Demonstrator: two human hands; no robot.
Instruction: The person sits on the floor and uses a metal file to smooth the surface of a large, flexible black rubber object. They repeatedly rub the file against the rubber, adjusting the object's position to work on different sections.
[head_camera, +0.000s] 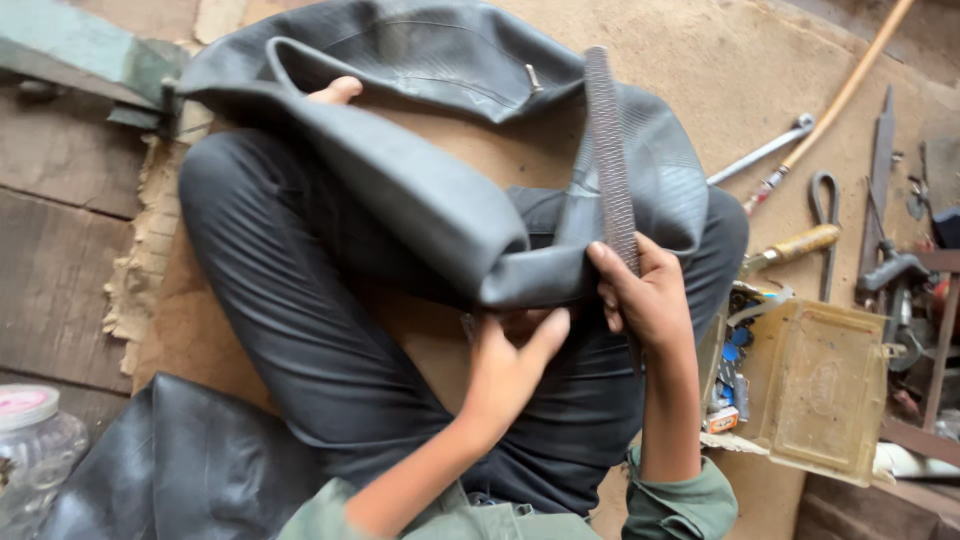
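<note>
Rubber inner tube (440, 200), black and slack, lies draped across my crossed legs (300, 330), its metal valve (533, 78) sticking up near the far fold. My right hand (645, 295) is clenched around a long flat rasp (608, 150), held upright against the tube. My left hand (510, 365) presses under the tube's near fold, fingers spread. Cardboard (720, 70) covers the floor beneath me. At its right edge sit an open tin box (820, 390), a wooden-handled screwdriver (795, 245) and a wrench (760, 150).
</note>
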